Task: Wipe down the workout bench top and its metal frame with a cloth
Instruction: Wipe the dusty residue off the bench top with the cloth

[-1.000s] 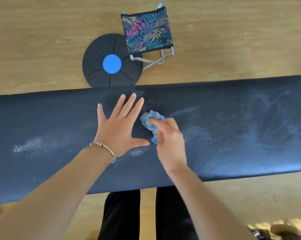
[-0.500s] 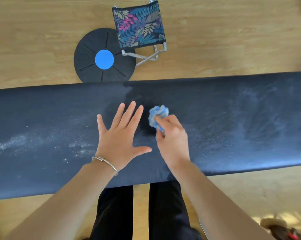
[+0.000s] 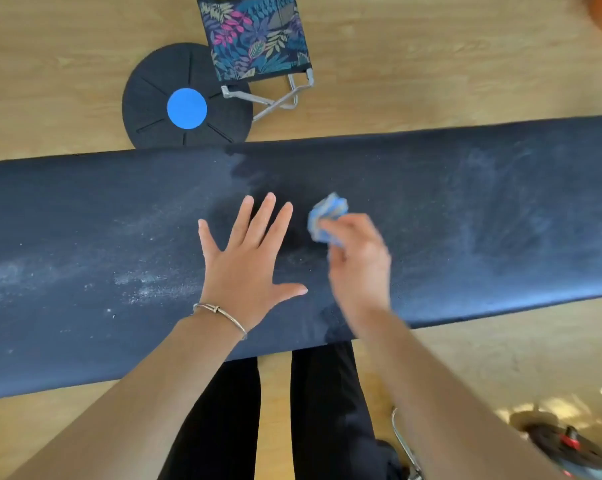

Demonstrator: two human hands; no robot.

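Note:
A long black padded bench top point(image 3: 466, 220) runs across the view, streaked with white dust at the left and right. My left hand point(image 3: 247, 268) lies flat on it, fingers spread. Just to its right, my right hand point(image 3: 358, 265) grips a crumpled blue cloth point(image 3: 325, 216) and presses it on the pad; the hand is motion-blurred. A darker, cleaner patch lies around the cloth. A bit of metal frame point(image 3: 403, 445) shows below the bench near my legs.
On the wooden floor beyond the bench lie a round black balance board point(image 3: 154, 98) with a blue centre and a small folding stool point(image 3: 258, 39) with a leaf-print seat. A dark object with red parts point(image 3: 566, 445) sits at bottom right.
My right hand with the cloth has shifted rightward and slightly away from me along the pad, leaving a darker wiped patch. The left hand stays flat in place.

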